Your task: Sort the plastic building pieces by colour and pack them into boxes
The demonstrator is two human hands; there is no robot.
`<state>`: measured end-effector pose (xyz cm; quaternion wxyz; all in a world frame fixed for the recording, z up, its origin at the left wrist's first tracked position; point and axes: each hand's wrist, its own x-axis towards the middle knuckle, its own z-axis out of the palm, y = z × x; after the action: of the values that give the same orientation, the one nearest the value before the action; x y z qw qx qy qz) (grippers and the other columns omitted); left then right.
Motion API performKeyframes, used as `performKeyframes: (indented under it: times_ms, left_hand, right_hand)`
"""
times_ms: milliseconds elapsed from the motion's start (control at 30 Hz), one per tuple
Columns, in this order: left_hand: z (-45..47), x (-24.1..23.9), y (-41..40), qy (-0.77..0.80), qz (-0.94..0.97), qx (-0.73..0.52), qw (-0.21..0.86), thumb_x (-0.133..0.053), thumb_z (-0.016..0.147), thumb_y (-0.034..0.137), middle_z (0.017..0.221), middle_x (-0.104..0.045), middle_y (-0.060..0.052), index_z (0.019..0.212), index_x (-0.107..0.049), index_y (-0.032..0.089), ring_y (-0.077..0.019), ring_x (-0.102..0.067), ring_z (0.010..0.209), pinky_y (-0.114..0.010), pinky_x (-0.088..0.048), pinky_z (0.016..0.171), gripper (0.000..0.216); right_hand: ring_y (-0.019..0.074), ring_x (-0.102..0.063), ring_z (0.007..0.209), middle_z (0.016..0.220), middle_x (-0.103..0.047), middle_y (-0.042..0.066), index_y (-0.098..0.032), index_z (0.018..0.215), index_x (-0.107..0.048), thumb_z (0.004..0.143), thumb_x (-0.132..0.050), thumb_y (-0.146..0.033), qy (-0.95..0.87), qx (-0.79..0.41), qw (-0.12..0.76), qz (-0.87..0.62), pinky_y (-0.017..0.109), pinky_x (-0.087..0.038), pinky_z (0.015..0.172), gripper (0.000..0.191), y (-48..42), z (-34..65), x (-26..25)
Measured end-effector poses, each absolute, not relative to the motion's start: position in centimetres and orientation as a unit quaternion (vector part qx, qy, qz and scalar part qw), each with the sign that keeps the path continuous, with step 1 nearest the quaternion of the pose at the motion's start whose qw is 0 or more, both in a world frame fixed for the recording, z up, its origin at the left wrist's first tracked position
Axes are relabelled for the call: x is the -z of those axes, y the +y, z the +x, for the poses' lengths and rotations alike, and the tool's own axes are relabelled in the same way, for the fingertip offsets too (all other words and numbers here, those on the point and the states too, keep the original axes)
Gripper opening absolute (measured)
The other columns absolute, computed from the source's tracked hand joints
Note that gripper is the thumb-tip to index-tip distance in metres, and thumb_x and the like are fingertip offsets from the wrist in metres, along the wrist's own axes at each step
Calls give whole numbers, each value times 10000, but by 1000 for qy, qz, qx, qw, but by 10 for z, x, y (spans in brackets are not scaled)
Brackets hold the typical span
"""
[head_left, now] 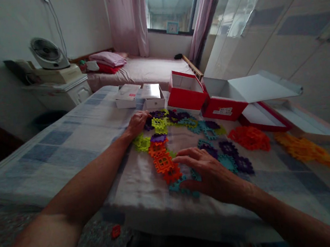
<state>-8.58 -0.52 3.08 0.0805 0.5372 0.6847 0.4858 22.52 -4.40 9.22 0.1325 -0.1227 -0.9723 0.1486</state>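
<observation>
A chain of flat, toothed plastic tiles in orange, lime, purple and teal lies joined together on a checked cloth that covers a bed. My left hand rests at the chain's far left end, its fingers curled over purple and lime tiles. My right hand lies flat with its fingers spread on teal and purple tiles, its fingertips touching the orange tiles near the front.
A loose heap of orange-red tiles and a strip of yellow-orange tiles lie to the right. Two red boxes with open white lids and two white boxes stand behind. One red tile lies below the bed's edge. A fan stands at the back left.
</observation>
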Motion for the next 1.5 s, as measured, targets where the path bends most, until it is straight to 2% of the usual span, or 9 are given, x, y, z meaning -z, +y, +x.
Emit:
performKeyframes:
  times_ms: [133, 533, 833, 967, 1067, 1167, 1267, 1367, 1500]
  left_hand:
    - [-86, -30, -5, 679, 542, -489, 78, -328, 832, 505, 857, -669, -91, 780, -706, 138, -195, -601, 840, -320, -451, 821, 529]
    - [-86, -29, -3, 680, 533, -497, 80, -352, 829, 483, 890, -666, -88, 752, -700, 155, -204, -593, 885, -314, -443, 838, 485]
    - [-86, -31, -5, 677, 530, -501, 96, -364, 803, 500, 898, -664, -89, 748, -697, 157, -204, -598, 865, -329, -456, 830, 481]
    - [-85, -31, -5, 669, 530, -511, 101, -381, 779, 531, 864, -669, -92, 722, -693, 163, -211, -601, 868, -336, -458, 832, 486]
    - [-85, -30, -5, 663, 523, -526, 104, -396, 757, 566, 829, -672, -91, 698, -688, 164, -216, -607, 848, -341, -464, 823, 500]
    - [-86, -29, -5, 658, 505, -549, 104, -388, 761, 576, 870, -677, -92, 749, -680, 155, -215, -616, 841, -337, -489, 777, 513]
    - [-91, -31, -6, 651, 442, -608, 104, -381, 771, 549, 940, -677, -97, 806, -653, 148, -206, -622, 869, -327, -506, 755, 485]
    - [-97, -33, -7, 645, 344, -673, 111, -414, 753, 512, 911, -685, -96, 770, -629, 156, -197, -627, 874, -324, -511, 754, 416]
    - [-102, -32, -8, 649, 317, -681, 117, -405, 751, 496, 864, -691, -92, 752, -621, 164, -201, -634, 851, -339, -513, 747, 396]
  right_hand:
    - [247, -519, 1014, 1170, -534, 84, -254, 1226, -479, 703, -677, -451, -979, -98, 99, -152, 431, -430, 855, 593, -59, 205, -81]
    - [182, -566, 907, 1037, -541, 97, -165, 1084, -500, 859, -402, -152, -961, -86, 149, -215, 308, -469, 814, 246, -67, 193, -72]
    - [134, -540, 658, 692, -562, 18, -188, 736, -508, 916, -264, -298, -866, -287, 250, -324, 266, -439, 669, 323, -20, 193, -73]
    - [119, -525, 542, 626, -576, 7, -172, 759, -536, 906, -254, -432, -769, -478, 267, -330, 248, -440, 560, 411, -2, 201, -71]
    - [134, -545, 575, 715, -615, 35, -159, 832, -562, 886, -266, -493, -736, -518, 310, -307, 266, -457, 552, 449, 16, 218, -75]
    - [155, -548, 620, 754, -609, 51, -165, 838, -558, 891, -248, -466, -769, -386, 360, -360, 298, -462, 597, 435, 41, 248, -84]
    - [185, -551, 704, 813, -598, 89, -167, 875, -550, 904, -234, -366, -806, -126, 374, -440, 341, -447, 712, 375, 71, 285, -92]
    - [237, -539, 878, 926, -580, 150, -132, 972, -552, 894, -255, -283, -828, 75, 323, -452, 369, -421, 802, 342, 96, 316, -89]
    - [256, -526, 932, 999, -568, 171, -94, 1038, -558, 892, -294, -263, -845, 169, 192, -470, 370, -423, 771, 346, 109, 338, -76]
